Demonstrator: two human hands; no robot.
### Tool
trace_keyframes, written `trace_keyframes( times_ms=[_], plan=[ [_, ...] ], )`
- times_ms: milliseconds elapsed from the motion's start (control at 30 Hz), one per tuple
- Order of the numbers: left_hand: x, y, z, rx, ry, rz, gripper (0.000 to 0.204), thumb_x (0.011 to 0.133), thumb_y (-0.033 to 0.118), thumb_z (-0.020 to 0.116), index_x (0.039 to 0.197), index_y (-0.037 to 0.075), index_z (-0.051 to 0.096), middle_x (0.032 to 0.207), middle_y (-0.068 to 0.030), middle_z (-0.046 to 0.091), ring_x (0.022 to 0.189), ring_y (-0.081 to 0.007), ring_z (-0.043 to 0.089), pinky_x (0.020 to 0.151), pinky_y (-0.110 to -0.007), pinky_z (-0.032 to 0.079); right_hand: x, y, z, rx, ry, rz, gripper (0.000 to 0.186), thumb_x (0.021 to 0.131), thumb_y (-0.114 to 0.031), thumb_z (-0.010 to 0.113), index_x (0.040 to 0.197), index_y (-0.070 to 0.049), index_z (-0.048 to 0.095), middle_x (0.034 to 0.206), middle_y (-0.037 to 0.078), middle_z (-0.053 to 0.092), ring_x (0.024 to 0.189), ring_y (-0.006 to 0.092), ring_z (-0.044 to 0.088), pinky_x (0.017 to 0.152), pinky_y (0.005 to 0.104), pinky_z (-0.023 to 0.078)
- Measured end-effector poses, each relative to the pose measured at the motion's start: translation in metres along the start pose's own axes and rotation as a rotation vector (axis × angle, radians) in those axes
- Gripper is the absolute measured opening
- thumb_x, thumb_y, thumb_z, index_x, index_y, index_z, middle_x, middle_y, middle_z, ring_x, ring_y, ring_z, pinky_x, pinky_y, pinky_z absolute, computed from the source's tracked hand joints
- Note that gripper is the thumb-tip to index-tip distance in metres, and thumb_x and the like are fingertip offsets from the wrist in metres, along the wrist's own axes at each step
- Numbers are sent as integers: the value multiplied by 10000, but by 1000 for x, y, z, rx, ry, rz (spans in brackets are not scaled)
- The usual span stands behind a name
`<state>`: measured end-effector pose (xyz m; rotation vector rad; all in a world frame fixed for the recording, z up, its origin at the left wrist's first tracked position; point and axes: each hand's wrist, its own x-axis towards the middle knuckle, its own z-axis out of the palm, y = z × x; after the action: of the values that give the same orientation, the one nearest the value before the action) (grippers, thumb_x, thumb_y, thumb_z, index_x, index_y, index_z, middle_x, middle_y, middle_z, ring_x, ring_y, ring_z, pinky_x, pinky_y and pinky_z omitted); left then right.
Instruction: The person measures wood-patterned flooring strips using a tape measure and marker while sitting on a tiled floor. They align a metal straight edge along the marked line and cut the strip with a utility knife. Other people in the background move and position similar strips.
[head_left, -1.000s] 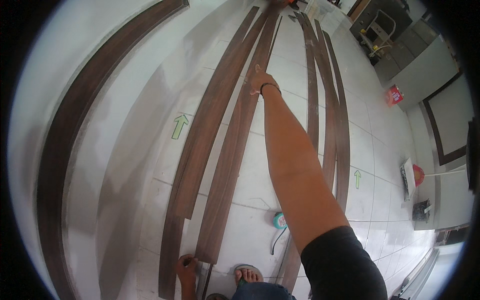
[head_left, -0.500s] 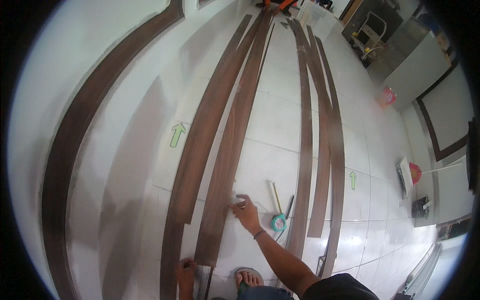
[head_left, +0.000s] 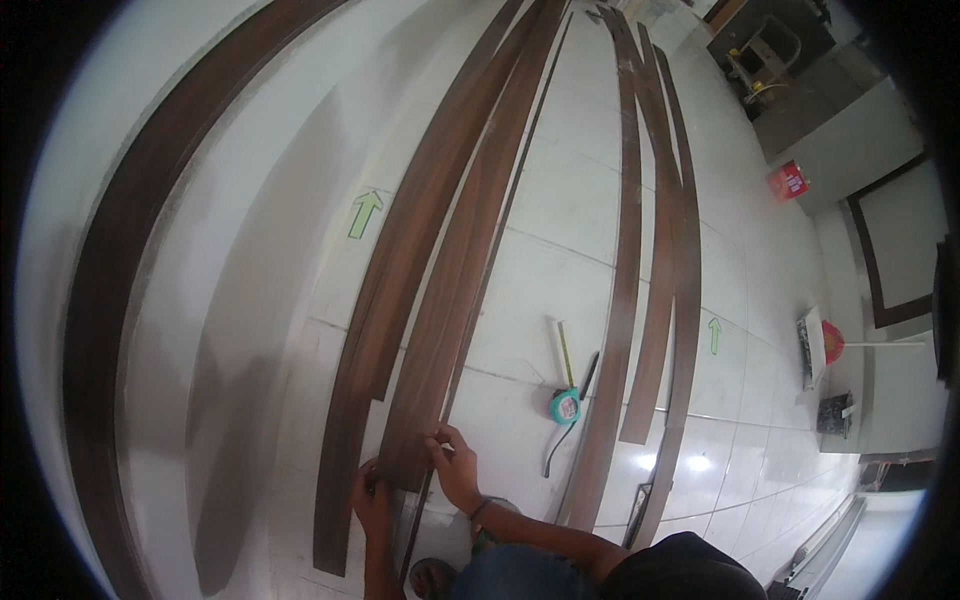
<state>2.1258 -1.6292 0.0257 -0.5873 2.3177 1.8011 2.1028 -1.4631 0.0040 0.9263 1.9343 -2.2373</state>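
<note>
A long dark brown wooden plank [head_left: 468, 255] lies lengthwise on the floor, its near end in front of me. My left hand [head_left: 374, 498] has its fingers curled at the left corner of that end. At the right edge, a little farther up, my right hand [head_left: 457, 468] is closed with thumb and forefinger on the plank; its fingertips are partly hidden. A thin dark strip [head_left: 490, 270] runs along the plank's right side and passes below my right wrist. Another brown plank [head_left: 395, 270] lies to the left, overlapping a further board [head_left: 345, 470].
Several more brown boards [head_left: 622, 290] lie to the right. Between the groups sit a teal tape measure [head_left: 564, 404] with its blade out and a slim black tool [head_left: 589, 376]. A red can [head_left: 788, 181] and a black container [head_left: 835, 413] stand by the right wall.
My right hand has come down and left onto the plank's edge. Beside the plank, more of the thin dark strip now shows. My view has shifted closer to the near ends.
</note>
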Motion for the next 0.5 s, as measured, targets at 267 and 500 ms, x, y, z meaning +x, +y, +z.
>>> trace_keyframes(
  times_ms=[267,500],
  plan=[
    [6,-1,7,186,30,-168,412,849,89,791,1223,-32,667,1183,-156,675,1064,-261,638,985,-396,482,-3,-13,6,-180,78,103,364,931,-147,787,1238,8,670,971,82,751,823,124,695,674,280,566],
    [2,6,11,93,91,-137,434,883,96,762,1266,-42,610,1175,-152,669,1074,-251,633,973,-379,486,-9,-3,9,-48,65,86,301,941,-132,772,1195,7,687,1013,72,765,875,109,693,681,267,559]
  ],
)
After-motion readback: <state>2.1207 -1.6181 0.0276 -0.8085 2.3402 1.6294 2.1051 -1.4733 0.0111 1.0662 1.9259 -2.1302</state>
